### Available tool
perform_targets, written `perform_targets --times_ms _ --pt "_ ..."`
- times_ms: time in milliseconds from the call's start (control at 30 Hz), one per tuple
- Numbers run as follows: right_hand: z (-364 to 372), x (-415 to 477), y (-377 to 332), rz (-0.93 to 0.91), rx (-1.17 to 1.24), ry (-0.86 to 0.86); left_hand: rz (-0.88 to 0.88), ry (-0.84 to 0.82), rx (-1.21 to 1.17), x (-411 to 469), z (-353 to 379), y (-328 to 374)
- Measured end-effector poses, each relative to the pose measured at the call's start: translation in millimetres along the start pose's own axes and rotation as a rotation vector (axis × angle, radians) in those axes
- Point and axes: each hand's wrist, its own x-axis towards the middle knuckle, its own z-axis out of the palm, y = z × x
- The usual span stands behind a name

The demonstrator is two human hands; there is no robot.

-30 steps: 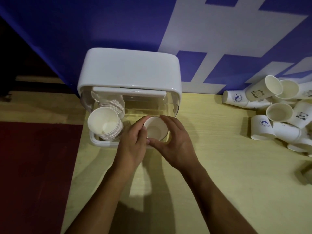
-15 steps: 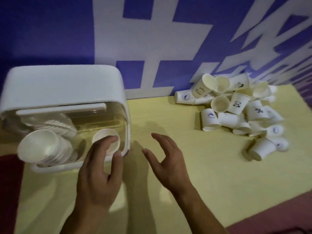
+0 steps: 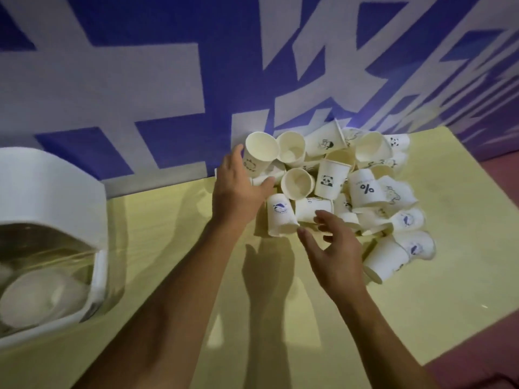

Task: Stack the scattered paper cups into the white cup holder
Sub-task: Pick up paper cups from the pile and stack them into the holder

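A heap of white paper cups (image 3: 365, 189) lies on the yellow table against the wall, right of centre; several carry small prints. My left hand (image 3: 238, 189) reaches into the heap's left side, fingers fairly straight along a tilted cup (image 3: 259, 153) and thumb stretched out under it. My right hand (image 3: 332, 248) hovers with spread fingers just in front of an upside-down cup with a blue logo (image 3: 280, 216), holding nothing. The white cup holder (image 3: 56, 192) stands at the left edge, with a stack of cups (image 3: 36, 299) lying inside its clear front.
The yellow table (image 3: 182, 234) runs between holder and heap. A blue and white wall (image 3: 168, 80) backs both. Reddish floor (image 3: 483, 355) shows past the table's right front edge.
Both hands left the cup holder and moved right to the heap of cups. The cup they held stays in the holder. The view swung right with them.
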Motion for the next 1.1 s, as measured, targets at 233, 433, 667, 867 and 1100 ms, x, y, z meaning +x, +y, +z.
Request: perform_targets --times_ms 233,433,667,867,1100 --pt "24.1 18.0 37.7 -0.065 -0.181 -0.118 -0.099 0.169 0.059 34.7 48.5 6.5" --pt "72.5 7.4 23.4 0.170 -0.095 -0.010 -0.122 0.295 -0.180 -7.1 22.8 19.0" --pt "98.1 7.5 14.6 0.290 -0.011 0.093 -0.098 0.247 -0.245 -76.0 -31.2 -23.1" --pt "75.4 -12.7 9.8 0.136 0.153 0.020 -0.115 0.244 -0.293 -117.7 -79.8 -43.0" --pt "57.8 -68.9 -51.9 -0.049 0.114 -0.064 -0.147 0.247 -0.357 -171.5 -159.4 -76.0"
